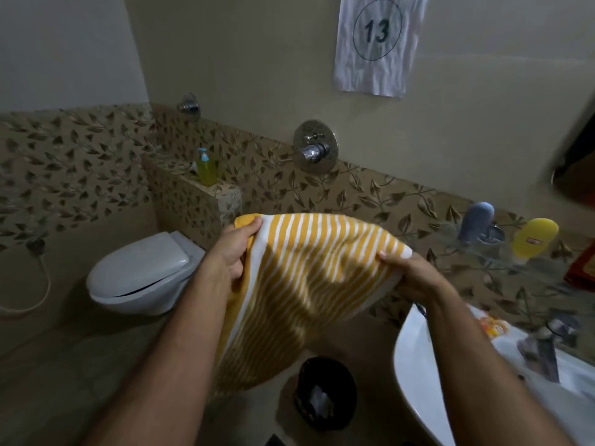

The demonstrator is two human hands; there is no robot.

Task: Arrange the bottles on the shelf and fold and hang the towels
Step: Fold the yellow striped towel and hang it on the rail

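Observation:
A yellow and white striped towel (309, 278) hangs spread in front of me, above the floor. My left hand (233, 249) grips its upper left corner and my right hand (409, 272) pinches its upper right edge. The towel sags between the two hands and its lower part drops toward the floor. On a glass shelf (502, 262) at the right stand a grey-blue bottle (476, 222) and a yellow bottle (533, 236). A green pump bottle (206, 167) stands on the tiled ledge (225, 191) behind the toilet.
A white toilet (145, 272) with its lid down stands at the left. A white sink (418, 355) with a tap (544, 352) fills the lower right. A black bin (325, 394) sits on the floor below the towel. A chrome wall valve (314, 148) and a paper marked 13 (376, 40) are on the wall.

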